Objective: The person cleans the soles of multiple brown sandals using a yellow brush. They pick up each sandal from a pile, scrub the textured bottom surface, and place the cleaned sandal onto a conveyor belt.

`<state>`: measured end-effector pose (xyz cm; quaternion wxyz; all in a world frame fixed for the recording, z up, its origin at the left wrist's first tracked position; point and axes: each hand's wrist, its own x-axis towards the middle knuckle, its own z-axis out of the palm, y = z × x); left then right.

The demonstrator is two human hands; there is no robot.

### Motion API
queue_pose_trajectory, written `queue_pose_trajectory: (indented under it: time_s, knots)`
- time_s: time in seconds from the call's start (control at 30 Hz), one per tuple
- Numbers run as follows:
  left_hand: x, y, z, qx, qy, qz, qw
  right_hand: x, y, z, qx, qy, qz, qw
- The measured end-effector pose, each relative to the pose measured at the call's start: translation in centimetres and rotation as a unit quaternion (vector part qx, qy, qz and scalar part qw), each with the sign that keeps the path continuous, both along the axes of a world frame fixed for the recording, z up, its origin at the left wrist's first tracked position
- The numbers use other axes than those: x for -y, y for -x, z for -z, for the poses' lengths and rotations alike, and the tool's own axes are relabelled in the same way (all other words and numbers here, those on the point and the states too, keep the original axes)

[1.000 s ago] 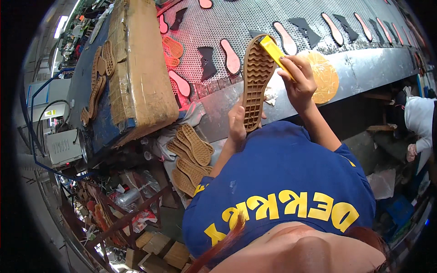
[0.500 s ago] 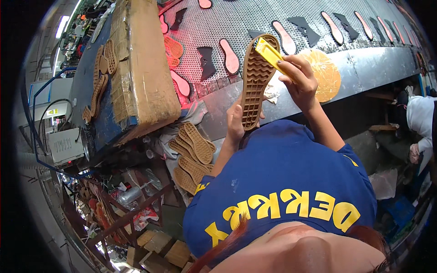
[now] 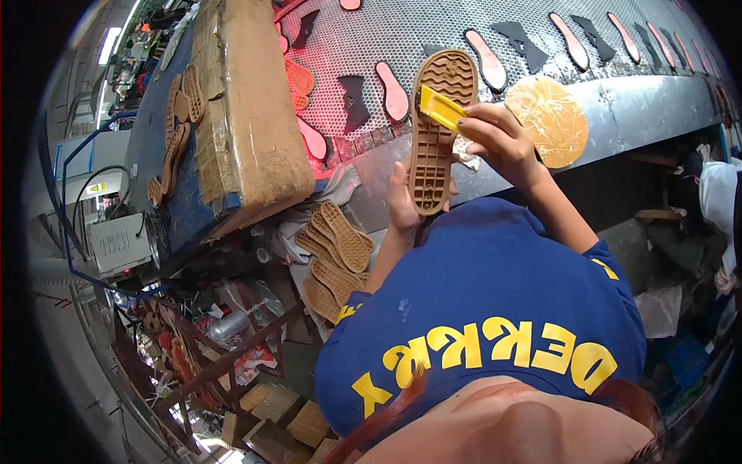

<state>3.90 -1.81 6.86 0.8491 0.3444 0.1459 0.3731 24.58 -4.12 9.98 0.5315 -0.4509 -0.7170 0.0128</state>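
Upright in front of me is a brown shoe sole (image 3: 430, 166), its ridged tread and open grid facing me. My left hand (image 3: 403, 199) grips its lower end, thumb on the left side and fingertips showing on the right. In my right hand (image 3: 502, 141) is a yellow-handled brush (image 3: 444, 110), pinched between thumb and fingers. The brush's dark head meets the sole's left edge, below the wavy tread of the upper end. The sole's far face is hidden.
A mesh conveyor (image 3: 440, 23) carries pink insoles (image 3: 392, 91) and black cut pieces (image 3: 354, 103). A round yellowish pad (image 3: 547, 120) lies on the metal ledge (image 3: 618, 112). More brown soles (image 3: 340, 236) are stacked at left, near a taped cardboard-covered block (image 3: 259, 116).
The brush has moved down and left along the sole's left edge, away from its upper end. The sole stands slightly more upright. My left hand keeps its hold.
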Motion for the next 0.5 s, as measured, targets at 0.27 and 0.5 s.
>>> queue_pose_trajectory:
  time_s: [0.27,0.5]
  knots:
    - [-0.3,-0.2,-0.1,-0.01,0.099,-0.042,0.994,1.1,1.3,1.4,0.027,0.031,-0.053,0.998]
    - [-1.2,-0.2,1.4,-0.005,0.14,-0.062,0.988,3.6,2.2,1.9,0.015,0.067,-0.137,0.988]
